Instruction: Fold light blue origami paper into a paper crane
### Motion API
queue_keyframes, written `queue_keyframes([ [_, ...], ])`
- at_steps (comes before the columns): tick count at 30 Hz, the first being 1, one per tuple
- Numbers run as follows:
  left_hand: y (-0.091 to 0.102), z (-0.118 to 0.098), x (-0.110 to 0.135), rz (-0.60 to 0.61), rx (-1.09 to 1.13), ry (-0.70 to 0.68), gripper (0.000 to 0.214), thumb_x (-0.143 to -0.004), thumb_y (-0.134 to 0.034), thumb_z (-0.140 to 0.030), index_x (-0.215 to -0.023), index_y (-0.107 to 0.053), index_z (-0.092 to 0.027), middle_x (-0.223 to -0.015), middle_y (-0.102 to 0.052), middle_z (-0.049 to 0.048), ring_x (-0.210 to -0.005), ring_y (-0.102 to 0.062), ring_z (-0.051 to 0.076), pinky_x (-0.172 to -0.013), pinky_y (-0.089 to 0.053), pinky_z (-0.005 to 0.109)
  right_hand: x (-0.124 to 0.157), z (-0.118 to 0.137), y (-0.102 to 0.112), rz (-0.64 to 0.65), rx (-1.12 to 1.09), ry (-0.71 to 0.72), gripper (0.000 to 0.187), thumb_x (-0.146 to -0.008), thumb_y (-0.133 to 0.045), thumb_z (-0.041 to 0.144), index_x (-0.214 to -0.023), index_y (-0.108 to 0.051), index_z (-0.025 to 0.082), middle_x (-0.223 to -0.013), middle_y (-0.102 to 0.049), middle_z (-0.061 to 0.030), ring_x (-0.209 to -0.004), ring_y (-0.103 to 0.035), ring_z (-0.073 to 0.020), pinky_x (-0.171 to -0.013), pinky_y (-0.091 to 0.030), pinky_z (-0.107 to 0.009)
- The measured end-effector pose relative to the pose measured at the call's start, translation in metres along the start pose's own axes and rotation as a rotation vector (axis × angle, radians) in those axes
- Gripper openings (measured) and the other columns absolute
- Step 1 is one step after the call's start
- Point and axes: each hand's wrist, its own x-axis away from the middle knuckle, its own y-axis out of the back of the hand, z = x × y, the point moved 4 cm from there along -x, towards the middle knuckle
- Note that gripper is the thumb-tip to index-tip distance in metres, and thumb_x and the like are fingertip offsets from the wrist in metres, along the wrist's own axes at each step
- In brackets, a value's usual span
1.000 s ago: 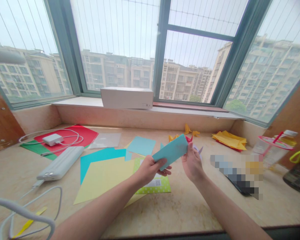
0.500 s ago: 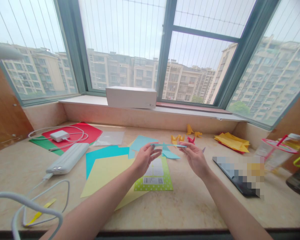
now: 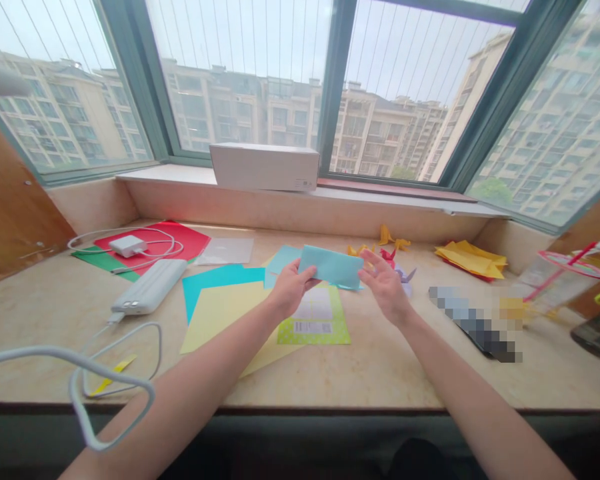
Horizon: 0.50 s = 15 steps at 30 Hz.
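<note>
A light blue sheet of paper, folded into a rectangular strip, is held up above the table with its broad face toward me. My left hand grips its left end, thumb on the near face. At the right end, my right hand has its thumb and fingertips on the short edge. Beneath and behind lie another light blue sheet, partly hidden, and a green dotted packet with a white label. Pale yellow paper and turquoise paper spread out to the left.
Left stand a white power bank, a charger with looping cables, and red paper. Small folded paper figures sit at the back. To the right are yellow paper, a phone, and a plastic cup.
The folded blue paper, edge-on before, has been tipped so its broad face shows. My view has tilted down, and the table's front edge now appears higher.
</note>
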Motion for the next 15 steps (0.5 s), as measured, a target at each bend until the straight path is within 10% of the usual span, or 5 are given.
queue_keyframes([
  [5, -0.0042, -0.0046, 0.0013, 0.073, 0.023, -0.074, 0.033, -0.073, -0.08, -0.022, -0.102, -0.066, -0.014, -0.101, -0.072, 0.0074, -0.092, -0.068, 0.018, -0.097, -0.05, 0.039, 0.0034, -0.0105, -0.0092, 0.22, -0.031, -0.226, 0.042, -0.083, -0.07, 0.051, -0.112, -0.069, 0.021, -0.103, -0.075, -0.0081, -0.084, -0.073, -0.0214, -0.082, -0.058, -0.038],
  [15, 0.0031, -0.0027, 0.0003, 0.058, -0.265, 0.031, 0.038, -0.074, -0.081, -0.036, -0.1, -0.068, -0.012, -0.098, -0.072, 0.011, -0.088, -0.068, 0.022, -0.081, -0.059, 0.04, 0.0012, -0.0099, -0.0031, 0.164, 0.126, -0.181, 0.045, -0.077, -0.072, 0.054, -0.099, -0.073, 0.016, -0.089, -0.076, -0.0076, -0.072, -0.072, -0.021, -0.076, -0.059, -0.039],
])
